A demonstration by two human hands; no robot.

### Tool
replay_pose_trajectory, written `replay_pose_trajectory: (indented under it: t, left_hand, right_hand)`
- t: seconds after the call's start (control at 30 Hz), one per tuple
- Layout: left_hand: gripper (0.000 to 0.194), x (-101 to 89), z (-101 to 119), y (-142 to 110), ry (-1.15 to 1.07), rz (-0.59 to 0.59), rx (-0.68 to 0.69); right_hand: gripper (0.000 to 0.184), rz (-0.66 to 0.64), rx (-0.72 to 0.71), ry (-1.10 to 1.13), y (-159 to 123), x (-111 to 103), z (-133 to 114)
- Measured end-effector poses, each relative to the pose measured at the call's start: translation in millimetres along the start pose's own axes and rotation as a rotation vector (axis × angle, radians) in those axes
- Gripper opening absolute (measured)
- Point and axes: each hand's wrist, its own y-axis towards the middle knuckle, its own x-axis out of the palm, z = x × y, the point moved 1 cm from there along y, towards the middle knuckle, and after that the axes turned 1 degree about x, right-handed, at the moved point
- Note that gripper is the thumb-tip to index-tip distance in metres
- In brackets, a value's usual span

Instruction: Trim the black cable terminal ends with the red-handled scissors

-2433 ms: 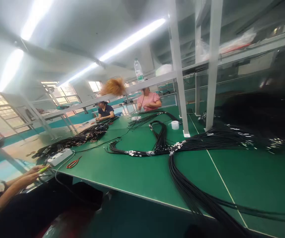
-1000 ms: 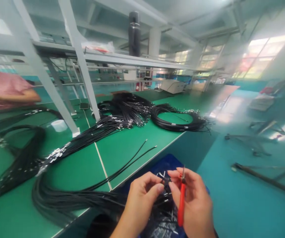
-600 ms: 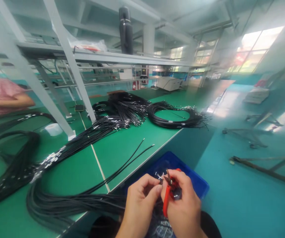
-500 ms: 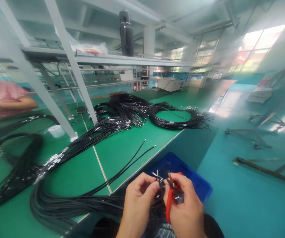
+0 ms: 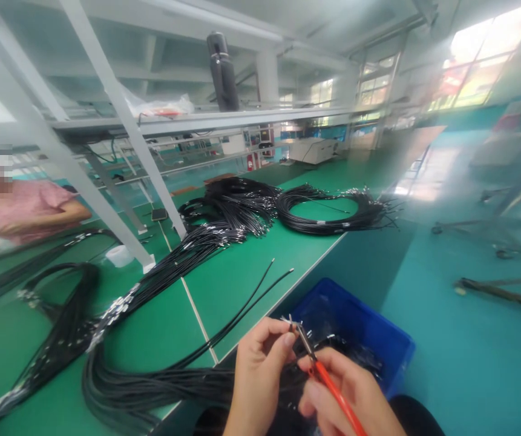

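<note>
My left hand [image 5: 260,369] pinches the end of a black cable [image 5: 291,327] between thumb and fingertips, and thin pale wires fan out from that end. In my right hand [image 5: 355,384] are red-handled wire cutters [image 5: 336,390]. Their metal jaws point up and left, with the tips at the wires just beside my left fingertips. I cannot tell whether the jaws are closed on a wire. A thick bundle of black cables [image 5: 164,383] runs across the bench edge and passes behind my left wrist.
Below my hands stands a blue bin [image 5: 369,327] with dark pieces inside. On the green bench [image 5: 251,290] lie a coiled cable bundle [image 5: 319,225] and more cable heaps. A white shelf post [image 5: 151,121] rises at the left. A person in pink [image 5: 42,209] sits across the bench.
The wire cutters have turned in my right hand, so the jaws now reach the wires at my left fingertips. My right hand has moved slightly lower. The view has shifted a little.
</note>
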Motion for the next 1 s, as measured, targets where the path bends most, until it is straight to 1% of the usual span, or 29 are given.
replay_pose_trajectory:
  t: [0.13, 0.37, 0.5, 0.67, 0.8, 0.9, 1.0]
  left_hand:
    - [0.002, 2.3, -1, -2, 0.009, -0.027, -0.025]
    - [0.004, 0.7, -10, 0, 0.148, -0.048, 0.008]
    - [0.005, 1.6, -15, 2, 0.232, -0.065, 0.023]
    - [0.006, 2.3, -19, 3, 0.268, -0.079, 0.023]
    - [0.006, 2.6, -20, 5, 0.237, -0.018, -0.010]
    - [0.006, 3.3, -20, 6, 0.211, 0.021, -0.023]
    - [0.005, 4.7, -19, 5, 0.198, 0.009, -0.018]
  right_hand:
    - [0.032, -0.028, 0.041, -0.020, 5, 0, -4]
    - [0.031, -0.001, 0.062, -0.115, 10, -8, 3]
    - [0.029, -0.018, 0.077, -0.116, 11, -11, 2]
    - [0.041, -0.078, 0.141, -0.100, 12, -18, 4]
    - [0.049, -0.119, 0.088, -0.035, 8, -26, 4]
    - [0.045, -0.155, 0.110, -0.068, 5, -28, 1]
    - [0.042, -0.185, 0.124, -0.081, 6, -26, 1]
